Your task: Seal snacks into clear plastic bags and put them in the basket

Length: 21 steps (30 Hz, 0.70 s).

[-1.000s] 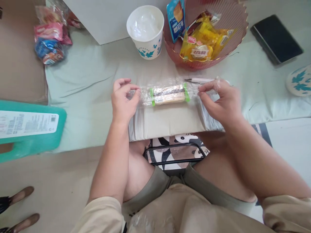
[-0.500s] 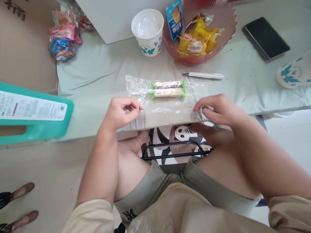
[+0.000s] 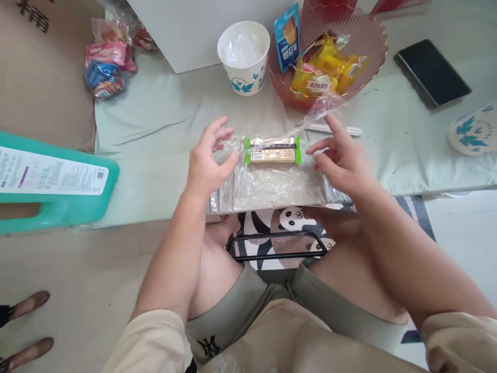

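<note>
A small snack packet (image 3: pixel 273 151) with bright green ends lies crosswise near the front of the cloth-covered table. Beneath and around it spreads clear plastic film (image 3: pixel 279 186), its near part lying flat toward the table edge. My left hand (image 3: pixel 212 158) is at the film's left side, fingers curved and apart. To the packet's right, my right hand (image 3: pixel 341 155) has its fingers spread, the index pointing up by a raised, crumpled corner of film. Whether the fingers touch the film is unclear. A white pen (image 3: pixel 351 130) lies partly behind my right hand.
Behind stand a paper cup (image 3: pixel 244 59) and a pink ribbed bowl (image 3: pixel 373 49) of wrapped snacks. A black phone (image 3: pixel 433 72) and another patterned cup (image 3: pixel 474 132) are at right. A green jug (image 3: pixel 93 207), bagged snacks (image 3: pixel 106 62) and a cardboard box (image 3: pixel 50 88) occupy the left.
Both hands have moved up and opened from their pinched shape. The film's near part now lies spread over the table front, and a far right corner stands up near the bowl.
</note>
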### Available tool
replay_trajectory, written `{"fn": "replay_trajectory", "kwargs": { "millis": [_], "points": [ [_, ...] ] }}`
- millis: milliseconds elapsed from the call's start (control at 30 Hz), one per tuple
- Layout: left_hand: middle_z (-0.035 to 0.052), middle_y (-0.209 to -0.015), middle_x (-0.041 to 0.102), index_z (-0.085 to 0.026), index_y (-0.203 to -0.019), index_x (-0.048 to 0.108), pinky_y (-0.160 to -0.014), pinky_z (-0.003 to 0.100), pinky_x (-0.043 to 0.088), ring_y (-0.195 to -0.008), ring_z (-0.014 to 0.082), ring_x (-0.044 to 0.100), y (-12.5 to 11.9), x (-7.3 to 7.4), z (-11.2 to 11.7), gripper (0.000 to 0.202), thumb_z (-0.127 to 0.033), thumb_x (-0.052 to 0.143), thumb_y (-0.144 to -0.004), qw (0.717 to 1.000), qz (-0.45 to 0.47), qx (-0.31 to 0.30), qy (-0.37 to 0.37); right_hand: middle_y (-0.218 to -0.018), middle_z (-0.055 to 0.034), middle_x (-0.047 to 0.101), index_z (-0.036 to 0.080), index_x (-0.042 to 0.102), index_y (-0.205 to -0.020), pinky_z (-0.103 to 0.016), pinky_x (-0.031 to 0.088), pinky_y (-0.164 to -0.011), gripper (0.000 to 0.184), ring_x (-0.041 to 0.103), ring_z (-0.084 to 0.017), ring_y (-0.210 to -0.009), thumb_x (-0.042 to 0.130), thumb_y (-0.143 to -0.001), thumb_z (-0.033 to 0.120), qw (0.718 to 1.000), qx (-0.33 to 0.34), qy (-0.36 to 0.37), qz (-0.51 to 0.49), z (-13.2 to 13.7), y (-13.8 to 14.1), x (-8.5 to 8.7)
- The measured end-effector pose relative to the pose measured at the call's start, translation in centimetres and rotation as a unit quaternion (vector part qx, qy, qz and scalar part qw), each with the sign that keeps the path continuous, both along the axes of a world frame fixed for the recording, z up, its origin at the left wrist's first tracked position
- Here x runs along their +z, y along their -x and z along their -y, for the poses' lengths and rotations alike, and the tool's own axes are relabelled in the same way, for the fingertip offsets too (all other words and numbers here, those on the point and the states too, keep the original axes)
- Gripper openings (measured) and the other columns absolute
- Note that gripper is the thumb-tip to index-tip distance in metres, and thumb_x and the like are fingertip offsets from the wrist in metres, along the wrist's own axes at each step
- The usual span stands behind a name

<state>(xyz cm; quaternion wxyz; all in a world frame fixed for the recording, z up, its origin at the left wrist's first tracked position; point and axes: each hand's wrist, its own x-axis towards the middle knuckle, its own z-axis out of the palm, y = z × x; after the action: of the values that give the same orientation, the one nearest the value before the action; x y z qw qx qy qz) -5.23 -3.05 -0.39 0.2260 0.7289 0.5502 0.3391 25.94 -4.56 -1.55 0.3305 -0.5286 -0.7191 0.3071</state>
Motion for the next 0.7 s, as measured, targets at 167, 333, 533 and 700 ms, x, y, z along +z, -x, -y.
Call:
{"fn": "replay_trajectory", "kwargs": {
  "millis": [167, 333, 533, 700],
  "points": [
    [0.0086, -0.136, 0.071, -0.023, -0.121, 0.07, -0.118, 0.045, 0.047, -0.132, 0.0302, 0.064, -0.1, -0.1, -1.3, 0.046, -0.028, 0.077, -0.076, 0.993, -0.117, -0.032, -0.006, -0.153, -0.0083, 0.054, 0.035, 0.035, -0.148, -0.057, 0.049, -0.113, 0.061, 0.052, -0.029, -0.145, 0.056, -0.092, 0.033, 0.994, 0.055, -0.072, -0.067, -2.4, 1.8, -1.4],
    [-0.0009, -0.081, 0.076, -0.023, -0.096, 0.07, -0.075, 0.032, 0.058, -0.075, 0.0169, 0.072, 1.2, -1.3, -4.7, 0.011, -0.022, 0.061, -0.09, 0.99, -0.015, 0.139, 0.034, -0.148, -0.015, 0.057, 0.025, 0.054, -0.12, -0.061, 0.044, -0.115, 0.038, 0.051, -0.037, -0.142, 0.062, -0.085, 0.036, 0.993, 0.078, -0.085, 0.022, -3.0, 3.2, -1.3],
    [-0.0051, -0.077, 0.067, -0.023, -0.097, 0.062, -0.072, 0.03, 0.052, -0.065, 0.0105, 0.059, 1.3, 0.1, -6.7, 0.016, -0.013, 0.069, -0.087, 0.949, 0.009, 0.305, -0.077, -0.131, -0.0157, 0.068, 0.023, 0.053, -0.134, -0.057, 0.05, -0.103, 0.055, 0.063, -0.038, -0.12, 0.064, -0.081, 0.033, 0.987, 0.079, -0.047, 0.135, -2.9, 5.0, -1.1],
    [0.0006, -0.097, 0.074, -0.024, -0.099, 0.066, -0.088, 0.033, 0.055, -0.09, 0.0159, 0.069, -2.8, 1.0, -3.6, 0.012, -0.031, 0.057, -0.099, 0.993, 0.061, 0.067, -0.08, -0.132, -0.0148, 0.069, 0.025, 0.054, -0.138, -0.058, 0.049, -0.106, 0.059, 0.063, -0.039, -0.121, 0.065, -0.081, 0.031, 0.985, 0.08, -0.042, 0.149, -2.9, 5.2, -0.9]
  ]
}}
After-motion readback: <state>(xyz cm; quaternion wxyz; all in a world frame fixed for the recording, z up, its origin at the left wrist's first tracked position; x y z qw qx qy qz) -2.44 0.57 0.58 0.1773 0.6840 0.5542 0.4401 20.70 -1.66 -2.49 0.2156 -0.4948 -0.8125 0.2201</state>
